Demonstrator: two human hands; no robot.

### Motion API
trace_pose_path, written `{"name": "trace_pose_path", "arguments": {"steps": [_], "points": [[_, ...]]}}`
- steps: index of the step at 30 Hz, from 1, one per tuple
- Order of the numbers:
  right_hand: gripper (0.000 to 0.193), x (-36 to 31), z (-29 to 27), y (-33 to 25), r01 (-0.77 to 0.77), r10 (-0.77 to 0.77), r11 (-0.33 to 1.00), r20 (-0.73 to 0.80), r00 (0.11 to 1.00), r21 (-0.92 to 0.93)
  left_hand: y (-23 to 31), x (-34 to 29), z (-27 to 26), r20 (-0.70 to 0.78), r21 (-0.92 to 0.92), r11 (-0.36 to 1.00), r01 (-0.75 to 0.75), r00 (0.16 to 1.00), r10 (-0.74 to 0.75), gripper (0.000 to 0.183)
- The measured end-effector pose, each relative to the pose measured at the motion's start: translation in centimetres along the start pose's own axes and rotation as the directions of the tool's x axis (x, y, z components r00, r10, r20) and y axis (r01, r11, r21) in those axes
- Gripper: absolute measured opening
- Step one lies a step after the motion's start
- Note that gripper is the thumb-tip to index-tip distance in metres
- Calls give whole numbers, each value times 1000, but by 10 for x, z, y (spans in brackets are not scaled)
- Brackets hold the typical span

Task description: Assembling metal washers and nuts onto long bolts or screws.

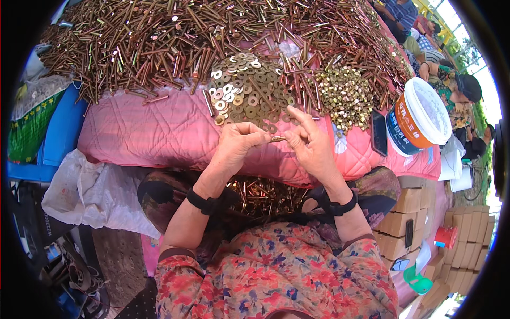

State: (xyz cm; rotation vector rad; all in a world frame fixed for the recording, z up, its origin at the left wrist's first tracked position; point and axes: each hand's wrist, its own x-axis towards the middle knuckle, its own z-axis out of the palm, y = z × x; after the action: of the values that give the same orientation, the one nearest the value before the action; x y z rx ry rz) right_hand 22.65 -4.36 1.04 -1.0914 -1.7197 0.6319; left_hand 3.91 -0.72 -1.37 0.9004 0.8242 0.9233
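small metal rod (278,139) pinched by left hand (237,142) | other end met by right hand (313,151), thumb-side (full grip can't be told, tbh) | held over pink quilt (143,127), near washer pile (252,93)

Your left hand (240,146) and right hand (312,149) hold a glossy metal rod (277,139) over matt, quilted cloth (159,135); beyond them lie smooth metal washers (251,95), some dull; to their right, a smooth plastic bucket (414,119).
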Motion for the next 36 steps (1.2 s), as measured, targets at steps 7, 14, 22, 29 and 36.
{"name": "trace_pose_path", "arguments": {"steps": [7, 14, 22, 29, 36], "points": [[31, 4, -4, 34, -341, 339, 940, -59, 939, -24, 21, -5, -2, 114, 382, 907, -175, 983, 142, 16], [19, 50, 38, 48, -12, -9, 901, -47, 999, -434, 32, 27, -30, -211, 475, 864, -165, 932, 294, 15], [17, 65, 54, 53, -200, 168, 881, -114, 979, -429, 16, 37, -20, -295, 131, 978, -161, 936, 194, 19], [16, 56, 79, 0, -325, 316, 905, 78, 946, 275, 20, 18, -32, -227, -99, 984, -149, 966, 124, 21], [15, 47, 112, 21, 140, -85, 932, 172, 981, -335, 39, 0, -81, -576, -224, 932, -284, 810, 108, 17]]}}
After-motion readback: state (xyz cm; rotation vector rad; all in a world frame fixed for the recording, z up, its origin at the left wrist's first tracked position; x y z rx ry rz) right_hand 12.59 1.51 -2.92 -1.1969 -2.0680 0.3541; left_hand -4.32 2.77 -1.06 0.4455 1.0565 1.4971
